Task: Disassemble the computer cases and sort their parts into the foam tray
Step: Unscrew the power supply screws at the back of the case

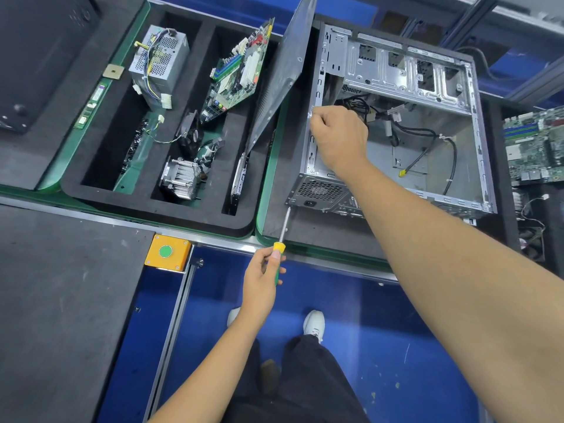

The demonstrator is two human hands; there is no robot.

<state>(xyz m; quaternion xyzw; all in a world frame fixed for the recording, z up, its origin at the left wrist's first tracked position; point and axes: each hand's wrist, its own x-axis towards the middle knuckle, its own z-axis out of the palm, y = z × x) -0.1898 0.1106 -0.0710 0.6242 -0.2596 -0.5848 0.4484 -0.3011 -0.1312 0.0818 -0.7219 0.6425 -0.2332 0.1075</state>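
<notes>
Showing an opened computer case at the upper right of the frame, with the right hand curled at its left rim, fingertips pinching something too small to identify. The left hand, at lower centre, grips a yellow-and-green screwdriver whose tip points up toward the case's rear corner. At upper left, the foam tray holds a power supply, a motherboard, a heatsink and a leaning side panel.

Bright, even overhead light with soft shadows; mild glare on the metal side panel; wide-angle bending at the edges; sharp focus throughout.
</notes>
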